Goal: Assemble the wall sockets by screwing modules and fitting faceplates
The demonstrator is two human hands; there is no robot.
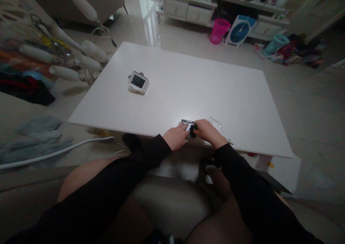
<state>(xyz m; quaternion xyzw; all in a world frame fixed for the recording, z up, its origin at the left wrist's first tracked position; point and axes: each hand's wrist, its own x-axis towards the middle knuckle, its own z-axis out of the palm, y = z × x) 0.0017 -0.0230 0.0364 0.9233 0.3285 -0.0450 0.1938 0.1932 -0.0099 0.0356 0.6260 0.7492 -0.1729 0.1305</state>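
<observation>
White table (172, 78) before you: at its six o'clock edge, your left hand (175, 137) lays fingers over a small black-and-white item (191, 130), while your right hand (208, 130) curls at its right side; how firmly either grips, I cannot tell. Towards ten sits a screened device (138, 82); at five, a pale flat piece (215, 123). Steady the item low, well inside the edge.

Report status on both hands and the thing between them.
Left hand on the small black-and-white item, right hand at its right side. White card just beyond right hand; boxed device well clear, far left.
</observation>
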